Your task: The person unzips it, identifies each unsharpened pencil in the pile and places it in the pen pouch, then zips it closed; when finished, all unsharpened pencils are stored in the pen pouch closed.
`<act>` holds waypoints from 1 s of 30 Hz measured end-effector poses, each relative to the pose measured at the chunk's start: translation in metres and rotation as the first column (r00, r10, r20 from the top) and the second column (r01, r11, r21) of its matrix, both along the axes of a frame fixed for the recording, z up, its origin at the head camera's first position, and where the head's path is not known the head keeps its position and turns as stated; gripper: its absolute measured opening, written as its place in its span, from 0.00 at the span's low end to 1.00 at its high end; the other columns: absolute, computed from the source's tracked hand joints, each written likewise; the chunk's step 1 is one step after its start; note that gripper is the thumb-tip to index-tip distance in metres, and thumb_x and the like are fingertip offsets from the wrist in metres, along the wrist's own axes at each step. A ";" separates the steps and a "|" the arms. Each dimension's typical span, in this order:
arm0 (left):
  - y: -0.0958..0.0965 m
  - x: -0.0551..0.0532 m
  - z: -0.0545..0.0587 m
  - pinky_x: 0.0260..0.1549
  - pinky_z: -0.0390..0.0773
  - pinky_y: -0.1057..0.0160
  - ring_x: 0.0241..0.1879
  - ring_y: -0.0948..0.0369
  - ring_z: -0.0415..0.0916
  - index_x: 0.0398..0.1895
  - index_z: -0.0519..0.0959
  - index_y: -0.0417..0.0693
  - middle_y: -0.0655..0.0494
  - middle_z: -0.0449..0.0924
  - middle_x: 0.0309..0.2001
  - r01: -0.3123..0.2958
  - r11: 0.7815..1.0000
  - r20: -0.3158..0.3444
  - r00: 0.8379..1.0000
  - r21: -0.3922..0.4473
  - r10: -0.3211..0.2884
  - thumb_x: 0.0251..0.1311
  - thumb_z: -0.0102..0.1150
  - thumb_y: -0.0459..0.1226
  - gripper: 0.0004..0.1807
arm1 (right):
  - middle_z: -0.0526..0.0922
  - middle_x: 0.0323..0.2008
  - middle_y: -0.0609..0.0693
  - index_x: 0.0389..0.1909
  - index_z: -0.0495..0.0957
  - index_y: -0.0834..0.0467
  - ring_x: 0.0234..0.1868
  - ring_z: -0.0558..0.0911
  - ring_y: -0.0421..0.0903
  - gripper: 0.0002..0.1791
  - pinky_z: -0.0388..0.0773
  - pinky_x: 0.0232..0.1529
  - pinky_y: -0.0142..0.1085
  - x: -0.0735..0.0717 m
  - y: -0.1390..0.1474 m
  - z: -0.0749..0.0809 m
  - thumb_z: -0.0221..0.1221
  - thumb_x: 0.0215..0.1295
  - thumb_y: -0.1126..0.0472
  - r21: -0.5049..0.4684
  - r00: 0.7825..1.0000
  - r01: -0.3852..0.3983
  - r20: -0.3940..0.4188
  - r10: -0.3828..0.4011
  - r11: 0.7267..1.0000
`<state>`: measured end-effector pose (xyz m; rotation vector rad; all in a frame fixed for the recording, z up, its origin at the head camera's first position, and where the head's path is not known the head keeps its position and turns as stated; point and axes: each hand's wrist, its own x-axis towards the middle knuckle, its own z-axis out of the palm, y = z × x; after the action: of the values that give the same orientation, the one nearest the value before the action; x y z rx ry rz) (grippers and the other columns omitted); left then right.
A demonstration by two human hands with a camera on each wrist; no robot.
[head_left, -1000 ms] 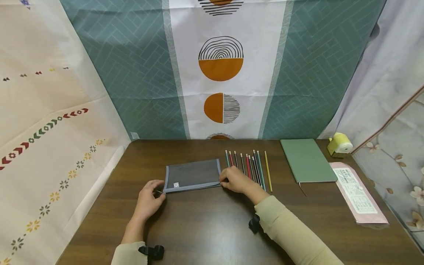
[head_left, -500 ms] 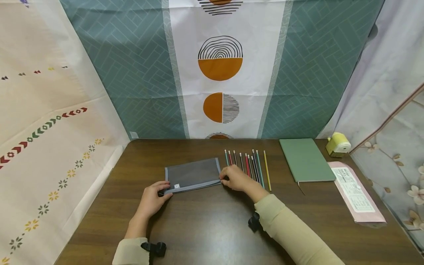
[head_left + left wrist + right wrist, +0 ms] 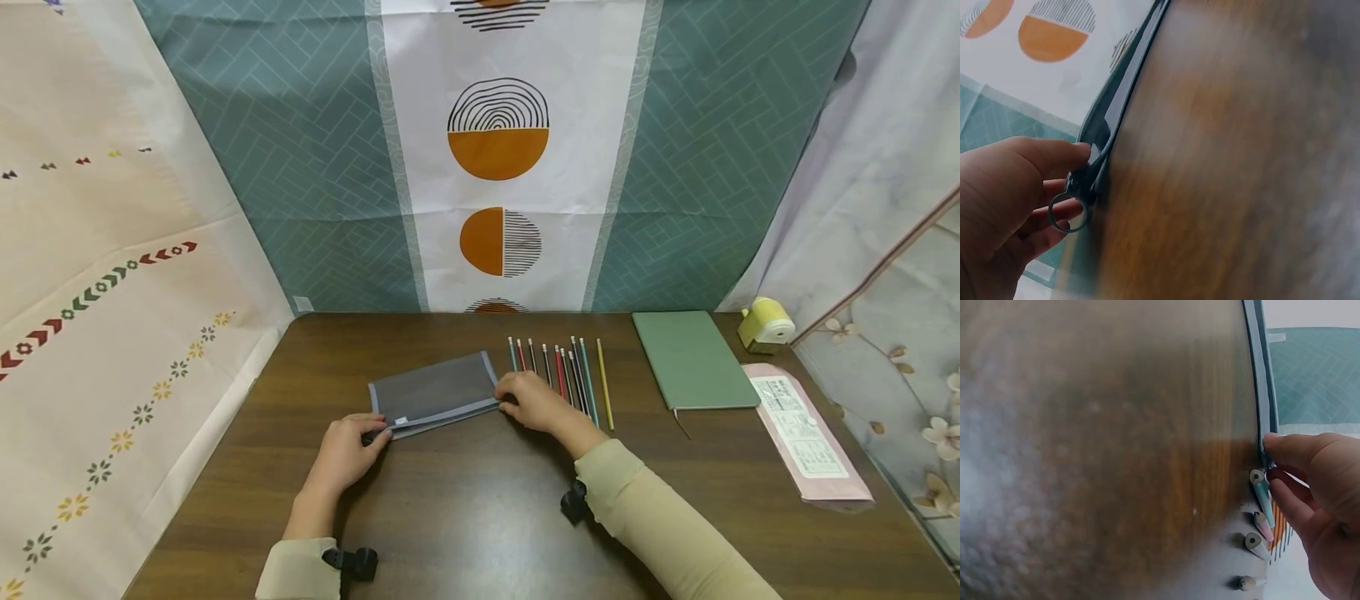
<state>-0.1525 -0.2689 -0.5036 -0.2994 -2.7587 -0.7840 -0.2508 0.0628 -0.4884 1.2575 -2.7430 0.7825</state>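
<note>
A grey zip pouch with pale blue edging lies at the middle of the table, slightly turned. Its near edge gapes, and the slit shows in the left wrist view. My left hand pinches the pouch's near left corner; a zipper pull with a ring hangs beside the fingers. At the other end of the same edge, my right hand pinches the right corner between thumb and fingers. Right beside that hand lies a row of several pencils, their sharpened tips facing me in the right wrist view.
Farther right on the brown table lies a green notebook with a ribbon. Behind it, near the corner, stands a yellow pencil sharpener. A pink packet with a white label is at the right edge. Patterned cloth hangs behind.
My left hand has moved slightly right and taken hold of the pouch's corner. The pouch's near edge has parted, and its left end has tilted. The right hand stays about where it was.
</note>
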 end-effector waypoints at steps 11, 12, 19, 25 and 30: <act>0.021 0.003 0.002 0.40 0.82 0.49 0.37 0.52 0.82 0.27 0.89 0.44 0.54 0.85 0.31 0.023 0.993 -0.053 0.998 -0.115 -0.029 0.55 0.70 0.34 0.03 | 0.79 0.59 0.63 0.55 0.80 0.67 0.64 0.76 0.60 0.19 0.72 0.64 0.51 0.002 -0.002 -0.005 0.66 0.67 0.63 -0.017 0.997 0.069 0.026 -0.068 0.997; 0.023 0.003 0.001 0.40 0.82 0.50 0.36 0.53 0.82 0.27 0.89 0.45 0.55 0.85 0.30 0.026 0.994 -0.049 0.998 -0.111 -0.032 0.55 0.70 0.34 0.03 | 0.79 0.60 0.63 0.56 0.79 0.67 0.64 0.76 0.60 0.20 0.71 0.64 0.52 0.002 -0.002 -0.005 0.66 0.67 0.62 -0.026 0.997 0.078 0.025 -0.077 0.997; 0.036 0.001 -0.001 0.36 0.83 0.51 0.32 0.53 0.83 0.30 0.89 0.43 0.55 0.84 0.29 0.017 0.995 -0.053 0.998 -0.103 -0.022 0.51 0.69 0.32 0.03 | 0.79 0.59 0.62 0.60 0.77 0.68 0.61 0.78 0.59 0.23 0.73 0.63 0.52 0.002 0.002 -0.005 0.66 0.67 0.63 -0.092 0.994 0.112 0.008 -0.112 0.989; 0.045 -0.001 -0.003 0.34 0.83 0.51 0.31 0.53 0.84 0.30 0.89 0.43 0.54 0.86 0.30 -0.005 0.995 -0.095 0.995 -0.101 -0.005 0.53 0.71 0.33 0.03 | 0.81 0.58 0.60 0.59 0.78 0.67 0.61 0.78 0.59 0.21 0.73 0.61 0.53 0.002 0.012 -0.003 0.66 0.67 0.64 -0.176 0.986 0.162 0.069 -0.152 0.971; 0.048 -0.002 -0.004 0.34 0.82 0.51 0.31 0.55 0.84 0.30 0.90 0.44 0.55 0.86 0.29 -0.005 0.999 -0.088 0.996 -0.046 0.001 0.53 0.73 0.34 0.03 | 0.81 0.57 0.60 0.59 0.79 0.65 0.58 0.80 0.58 0.21 0.76 0.58 0.53 0.000 0.025 -0.002 0.64 0.69 0.62 -0.205 0.972 0.229 0.106 -0.211 0.952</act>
<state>-0.1541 -0.2204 -0.5073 -0.3302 -2.6972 -0.6898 -0.2508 0.0881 -0.4899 0.8792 -2.7047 1.0937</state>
